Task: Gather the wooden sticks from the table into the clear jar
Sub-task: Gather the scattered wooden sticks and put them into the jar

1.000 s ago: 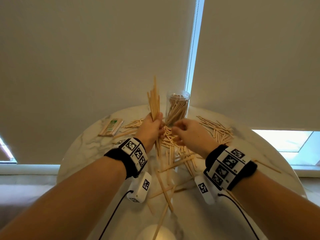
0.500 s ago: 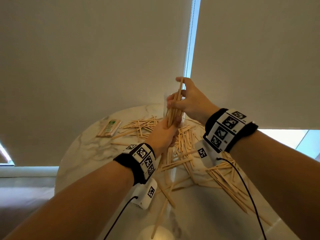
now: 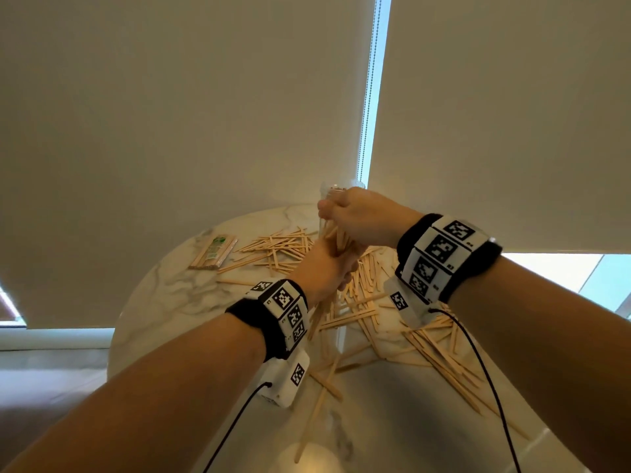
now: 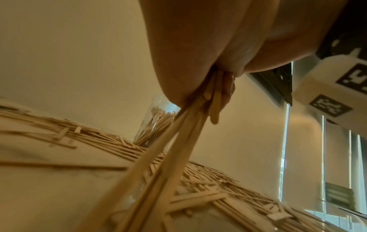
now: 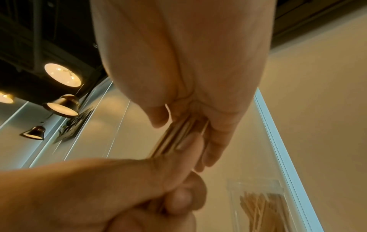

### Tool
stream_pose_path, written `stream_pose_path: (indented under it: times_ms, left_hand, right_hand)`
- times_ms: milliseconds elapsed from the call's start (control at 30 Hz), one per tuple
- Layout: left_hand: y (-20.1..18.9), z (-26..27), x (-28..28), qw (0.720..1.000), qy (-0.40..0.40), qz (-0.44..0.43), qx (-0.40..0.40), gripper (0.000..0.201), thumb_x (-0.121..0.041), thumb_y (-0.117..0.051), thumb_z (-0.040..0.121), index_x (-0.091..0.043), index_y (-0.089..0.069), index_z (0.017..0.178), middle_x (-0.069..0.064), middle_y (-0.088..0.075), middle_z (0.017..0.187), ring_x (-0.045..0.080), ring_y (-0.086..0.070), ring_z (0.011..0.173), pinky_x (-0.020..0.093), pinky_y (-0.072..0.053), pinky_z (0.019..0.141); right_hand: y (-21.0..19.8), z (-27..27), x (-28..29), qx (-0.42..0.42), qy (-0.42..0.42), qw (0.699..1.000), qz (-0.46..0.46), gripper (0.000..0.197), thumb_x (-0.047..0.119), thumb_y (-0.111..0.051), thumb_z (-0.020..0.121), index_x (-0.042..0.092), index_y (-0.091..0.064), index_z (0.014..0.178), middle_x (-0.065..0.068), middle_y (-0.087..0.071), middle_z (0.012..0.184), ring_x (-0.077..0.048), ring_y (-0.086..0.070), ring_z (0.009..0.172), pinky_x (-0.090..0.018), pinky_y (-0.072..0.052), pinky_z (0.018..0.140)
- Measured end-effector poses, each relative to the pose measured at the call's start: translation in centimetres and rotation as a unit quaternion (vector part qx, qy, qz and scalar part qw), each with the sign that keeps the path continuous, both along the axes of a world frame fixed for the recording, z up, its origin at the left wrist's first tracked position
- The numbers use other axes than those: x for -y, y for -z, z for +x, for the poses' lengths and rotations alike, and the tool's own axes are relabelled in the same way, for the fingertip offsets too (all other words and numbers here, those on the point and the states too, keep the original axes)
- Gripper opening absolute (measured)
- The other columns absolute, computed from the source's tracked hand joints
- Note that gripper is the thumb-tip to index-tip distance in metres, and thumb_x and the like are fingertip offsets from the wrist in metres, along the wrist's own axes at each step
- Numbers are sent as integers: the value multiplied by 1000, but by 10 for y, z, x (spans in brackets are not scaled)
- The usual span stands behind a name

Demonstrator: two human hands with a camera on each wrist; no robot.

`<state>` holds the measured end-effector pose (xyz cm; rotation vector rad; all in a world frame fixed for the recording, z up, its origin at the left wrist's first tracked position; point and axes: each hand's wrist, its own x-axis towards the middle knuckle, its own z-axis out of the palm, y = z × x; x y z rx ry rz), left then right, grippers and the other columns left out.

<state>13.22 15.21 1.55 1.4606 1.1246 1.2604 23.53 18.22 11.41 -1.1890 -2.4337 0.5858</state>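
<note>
A bundle of wooden sticks stands upright over the round marble table. My left hand grips the bundle around its middle, and its lower ends hang toward the table. My right hand grips the top of the same bundle, just above the left hand, with thumb and fingers closed on the sticks. The clear jar, partly filled with sticks, stands right behind both hands. Loose sticks lie scattered on the table.
A wrapped packet of sticks lies at the table's far left. A larger heap of loose sticks spreads under my right forearm to the table's right edge. Roller blinds hang close behind the jar. Cables trail from both wrist cameras.
My right hand left the pile, rose to the top of the bundle and has now slid down it toward my left hand. The stick tops no longer stick out above the hand.
</note>
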Motion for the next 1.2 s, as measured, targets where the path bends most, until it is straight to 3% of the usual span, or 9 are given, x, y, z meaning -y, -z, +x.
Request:
stream_pose_path:
  times_ms: [100, 167, 367, 533, 767, 900, 1000, 1133, 1200]
  left_hand:
    - [-3, -8, -1, 999, -25, -9, 27, 21, -30, -51, 102, -13, -53, 89, -9, -46, 56, 8, -36, 46, 24, -35, 47]
    - [-10, -20, -3, 996, -66, 11, 64, 29, -42, -49, 102, -16, -52, 88, -9, -48, 57, 9, -39, 49, 25, -38, 50]
    - [-35, -41, -11, 969, -139, 72, 190, 29, -45, -49, 101, -21, -43, 86, -4, -47, 60, 10, -37, 47, 29, -36, 52]
    - [-34, -32, -7, 965, -152, 95, 192, 30, -43, -49, 101, -20, -42, 82, -6, -44, 57, 10, -37, 47, 29, -37, 51]
    - [-39, -32, -9, 956, -174, 95, 214, 35, -49, -55, 96, -19, -45, 80, -7, -39, 57, 10, -34, 48, 27, -36, 50]
    - [-37, -22, -7, 962, -160, 97, 199, 33, -44, -58, 96, -18, -48, 78, -7, -41, 56, 9, -37, 48, 28, -37, 53]
    - [-34, -16, -5, 966, -156, 93, 186, 35, -42, -53, 99, -15, -53, 78, -6, -44, 57, 10, -41, 49, 28, -40, 53]
    - [-37, -13, -5, 967, -162, 76, 182, 40, -50, -46, 100, -19, -48, 75, -5, -44, 58, 13, -44, 51, 32, -42, 55]
    - [-38, -9, -3, 969, -151, 57, 189, 39, -51, -44, 100, -19, -49, 79, -2, -49, 62, 16, -48, 57, 36, -45, 61]
  right_hand:
    - [7, 5, 2, -139, 28, 990, -8, 49, 47, -41, 104, 19, -43, 144, 4, -58, 130, -7, -58, 101, -18, -44, 75]
    - [16, 12, 7, -188, 69, 980, -18, 48, 42, -46, 103, 19, -38, 144, 7, -57, 123, 1, -56, 87, -13, -41, 64]
    - [77, 11, 20, 73, -20, 991, -107, 61, 52, -69, 86, 24, -49, 136, 6, -68, 115, -12, -66, 100, -36, -54, 92]
    - [84, 2, 24, -18, -67, 975, -213, 13, 18, -61, 97, 8, -67, 104, -4, -76, 94, -17, -75, 84, -40, -60, 88]
    - [87, 5, 29, 39, -60, 980, -188, 38, 31, -64, 89, 24, -54, 125, 1, -65, 107, -17, -65, 99, -41, -54, 93]
    - [84, 5, 29, -110, -28, 961, -254, 9, 15, -51, 98, 10, -55, 103, -8, -58, 81, -18, -61, 63, -38, -58, 71]
    - [76, 4, 31, -153, -39, 950, -269, 11, 11, -56, 93, 11, -53, 103, -11, -49, 87, -17, -47, 62, -33, -48, 63]
    - [67, 4, 30, -139, -55, 958, -246, 34, 23, -66, 88, 11, -54, 118, -12, -61, 101, -22, -61, 76, -33, -56, 69]
    - [63, 4, 27, -127, -41, 973, -187, 28, 24, -62, 91, 12, -57, 115, -10, -67, 99, -22, -67, 80, -35, -60, 71]
